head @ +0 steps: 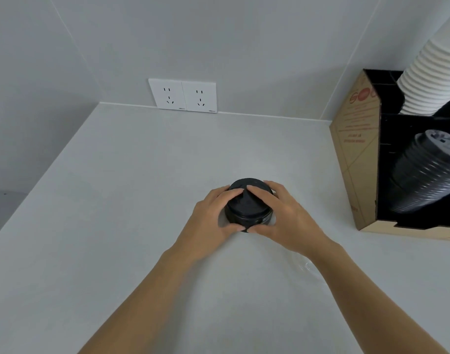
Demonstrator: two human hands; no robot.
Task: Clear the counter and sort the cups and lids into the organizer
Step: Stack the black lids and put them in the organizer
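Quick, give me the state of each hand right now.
Left hand: closed around the left side of the black lid stack on the counter.
Right hand: closed around its right side.

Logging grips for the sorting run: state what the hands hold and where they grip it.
Both hands, left hand and right hand, clasp a short stack of black lids on the counter, fingers wrapped around its sides and over its top rim.

Bare forearms (no sleeves, no rings)

Bright, even light — soft shadows, warped edges
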